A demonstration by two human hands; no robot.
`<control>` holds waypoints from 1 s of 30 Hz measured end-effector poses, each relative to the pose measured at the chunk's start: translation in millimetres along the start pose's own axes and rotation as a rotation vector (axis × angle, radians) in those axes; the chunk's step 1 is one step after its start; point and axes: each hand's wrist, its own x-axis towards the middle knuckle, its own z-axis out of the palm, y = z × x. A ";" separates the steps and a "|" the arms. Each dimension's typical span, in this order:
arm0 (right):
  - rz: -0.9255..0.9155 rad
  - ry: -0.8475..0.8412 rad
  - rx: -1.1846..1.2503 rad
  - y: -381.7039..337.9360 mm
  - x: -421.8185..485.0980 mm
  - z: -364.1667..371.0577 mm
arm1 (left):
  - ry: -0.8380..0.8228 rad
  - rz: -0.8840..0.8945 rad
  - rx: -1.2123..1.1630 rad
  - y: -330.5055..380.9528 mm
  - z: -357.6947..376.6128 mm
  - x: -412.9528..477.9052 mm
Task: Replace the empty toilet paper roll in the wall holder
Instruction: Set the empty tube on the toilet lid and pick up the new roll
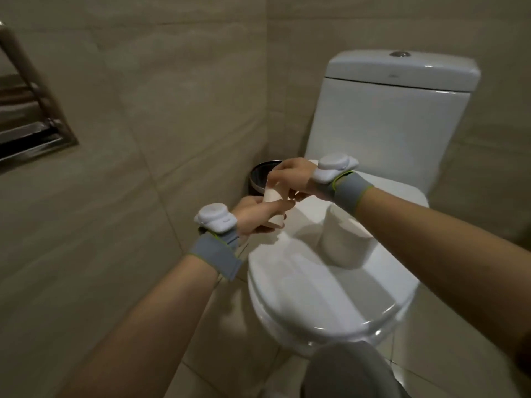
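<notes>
A pale empty cardboard tube [274,206] is held between both hands above the left edge of the closed toilet lid [301,282]. My left hand [255,216] grips its lower end from below. My right hand [290,178] pinches its upper end from above. A full white toilet paper roll [346,242] stands upright on the lid, to the right of the hands. The recessed metal wall holder [31,122] sits in the tiled wall at the far left, apart from both hands, partly cut off by the frame edge.
A dark round bin [260,176] stands in the corner behind the hands, between wall and toilet. The white cistern [388,116] rises at the back. A grey-clothed knee [350,372] shows at the bottom. Tiled walls close in left and behind.
</notes>
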 end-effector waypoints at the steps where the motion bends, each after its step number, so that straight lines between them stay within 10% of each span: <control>1: 0.005 -0.009 0.005 1.6 -2.2 -0.7 | 0.001 -0.003 -0.004 -1.8 1.6 1.1; 11: -0.084 0.067 -0.255 15.5 -1.3 -1.0 | 0.104 0.026 0.114 -7.4 9.7 7.9; 21: 0.220 0.018 -0.802 49.1 -15.0 -43.0 | 0.136 -0.042 0.291 -16.2 11.4 22.3; 30: 0.295 -0.090 -0.741 58.9 -40.2 -47.4 | 0.136 0.006 0.262 -3.6 23.8 29.8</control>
